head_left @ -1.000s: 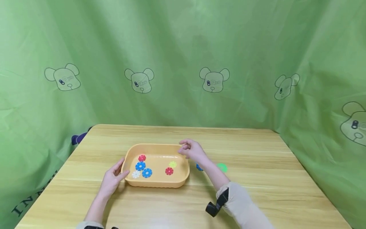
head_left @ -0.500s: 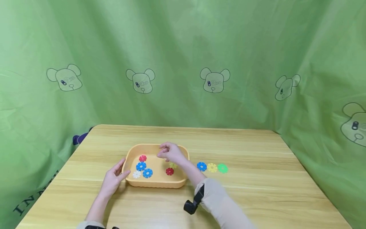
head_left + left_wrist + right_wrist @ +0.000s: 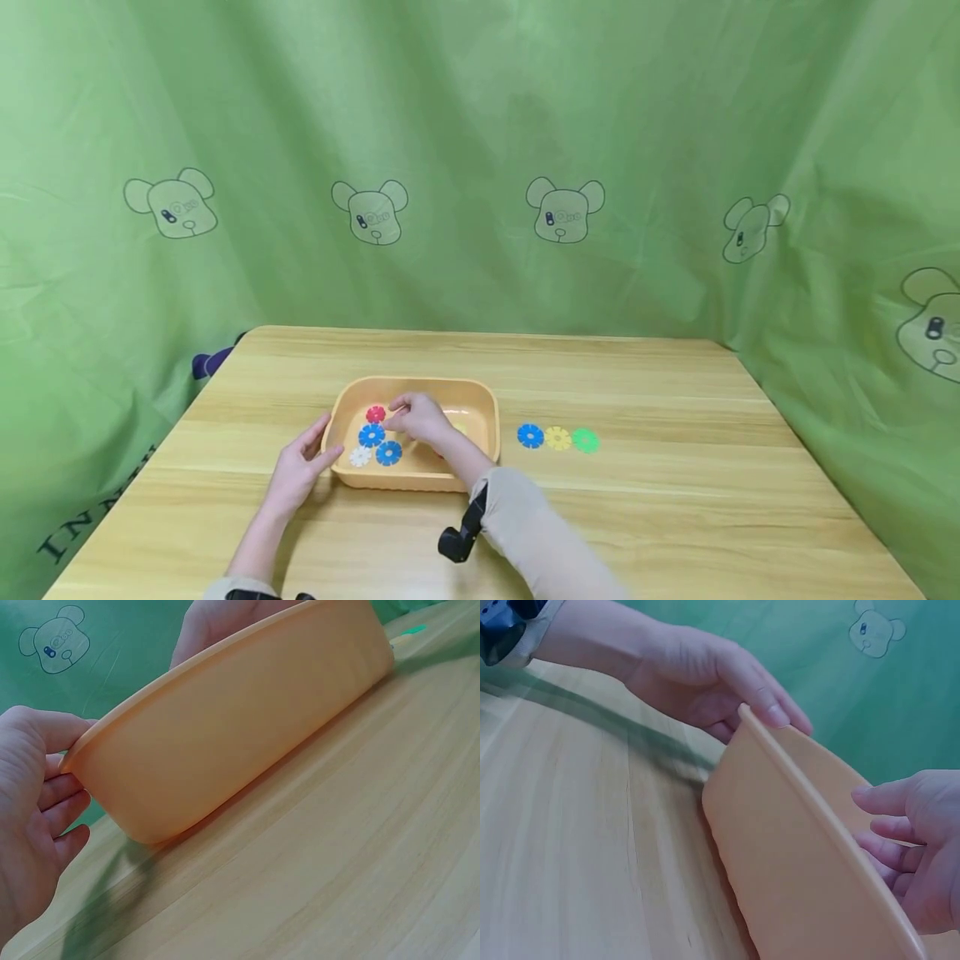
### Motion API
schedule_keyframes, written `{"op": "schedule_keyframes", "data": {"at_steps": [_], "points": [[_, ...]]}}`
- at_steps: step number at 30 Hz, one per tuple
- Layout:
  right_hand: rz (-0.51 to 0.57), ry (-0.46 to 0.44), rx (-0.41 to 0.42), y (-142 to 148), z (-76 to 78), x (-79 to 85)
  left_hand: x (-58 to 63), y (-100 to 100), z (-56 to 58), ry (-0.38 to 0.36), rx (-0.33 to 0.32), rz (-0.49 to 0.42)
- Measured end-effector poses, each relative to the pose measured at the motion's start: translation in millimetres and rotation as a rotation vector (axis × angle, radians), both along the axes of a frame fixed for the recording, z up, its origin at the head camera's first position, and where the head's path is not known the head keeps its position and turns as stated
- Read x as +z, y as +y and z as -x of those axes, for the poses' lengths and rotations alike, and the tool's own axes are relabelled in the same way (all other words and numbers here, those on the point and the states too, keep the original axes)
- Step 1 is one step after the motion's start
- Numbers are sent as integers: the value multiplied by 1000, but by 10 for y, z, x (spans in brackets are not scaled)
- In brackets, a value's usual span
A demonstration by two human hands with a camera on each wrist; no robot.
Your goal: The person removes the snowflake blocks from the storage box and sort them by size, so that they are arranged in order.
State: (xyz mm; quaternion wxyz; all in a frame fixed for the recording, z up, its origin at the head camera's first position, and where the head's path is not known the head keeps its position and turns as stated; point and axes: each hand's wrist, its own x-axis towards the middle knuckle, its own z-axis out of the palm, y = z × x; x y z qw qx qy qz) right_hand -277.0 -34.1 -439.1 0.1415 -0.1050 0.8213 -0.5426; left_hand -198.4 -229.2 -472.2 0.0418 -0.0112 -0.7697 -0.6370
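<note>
My left hand (image 3: 295,473) grips the left end of an orange plastic tray (image 3: 405,482), thumb over the rim and fingers against the outside. Inside, at the left, lie a red snowflake disc (image 3: 376,412), two blue discs (image 3: 367,436) and a white disc (image 3: 360,457). Just right of the red and upper blue discs hovers my right hand (image 3: 422,421), its fingers loosely bent. In the right wrist view a gap shows between thumb and fingers, with nothing held. The right hand and forearm mostly hide a yellow disc (image 3: 460,428) and another red disc in the tray's right half.
On the wooden table (image 3: 675,517), right of the tray, a blue disc (image 3: 523,437), a yellow disc (image 3: 551,439) and a green disc (image 3: 579,442) form a row. A green curtain (image 3: 465,108) with bear-head outlines hangs behind and at the sides.
My right hand has moved left and down, from over the tray's right rim to beside the discs in its left half. The left hand keeps its grip on the tray.
</note>
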Motion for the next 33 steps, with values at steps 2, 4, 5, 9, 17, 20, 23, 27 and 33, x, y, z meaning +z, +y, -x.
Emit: {"op": "schedule_keyframes", "data": {"at_steps": [2, 4, 5, 9, 17, 20, 23, 27, 33], "points": [[-6, -3, -3, -52, 6, -11, -1, -3, 0, 7, 0, -3], [-30, 3, -10, -96, 17, -23, -5, -5, -3, 16, -2, 0], [-46, 8, -16, -117, 23, -29, -6, -2, -3, 19, -2, -1], [-116, 27, -36, -168, 55, -64, -6, 9, -5, 33, -3, 1], [-257, 110, -32, -202, 91, -111, 19, 18, 28, 44, -3, -13], [-286, 110, 5, -231, 77, -116, 22, 8, 33, 44, -2, -7], [-338, 96, 29, -270, 40, -124, 14, 2, 28, 38, -7, 7], [-466, 111, 19, -332, -19, -142, -8, 5, 11, 31, -12, 11], [-686, 191, -10, -423, -66, -165, -25, 5, -6, 40, -4, 11]]}}
